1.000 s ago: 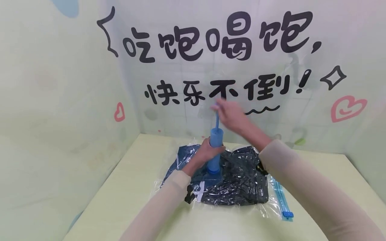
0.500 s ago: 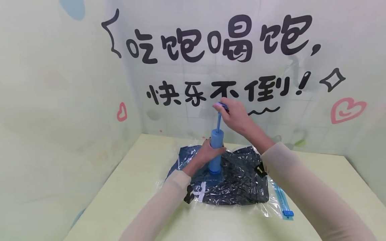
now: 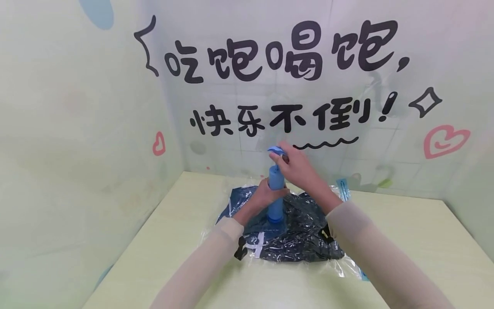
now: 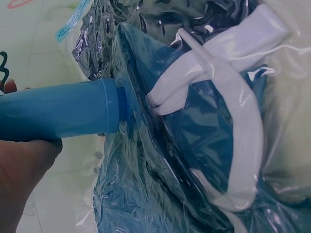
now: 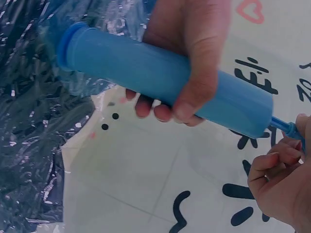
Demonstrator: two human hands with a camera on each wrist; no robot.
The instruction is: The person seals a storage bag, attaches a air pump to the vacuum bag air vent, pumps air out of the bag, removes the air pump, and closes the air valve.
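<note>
A blue hand pump [image 3: 275,201] stands upright on a clear vacuum storage bag [image 3: 347,268] packed with dark, folded clothes [image 3: 305,240]. My left hand [image 3: 265,193] grips the pump's barrel, its fingers curled round it in the right wrist view. Above it, my right hand [image 3: 295,165] holds the blue pump handle [image 3: 275,150], with only a short length of rod showing over the barrel. In the left wrist view the pump's base [image 4: 114,107] meets the bag, and a white strap [image 4: 243,141] shows through the plastic.
The bag lies on a pale yellow table [image 3: 154,257] in a corner. Behind it rises a wall [image 3: 231,159] with black lettering and pink hearts. A blue zip strip [image 3: 342,189] runs along the bag's right edge, partly hidden by my right arm.
The right hand first holds the handle high with the rod drawn out, then moves down, bringing the handle close to the barrel. My left hand keeps its grip on the barrel.
</note>
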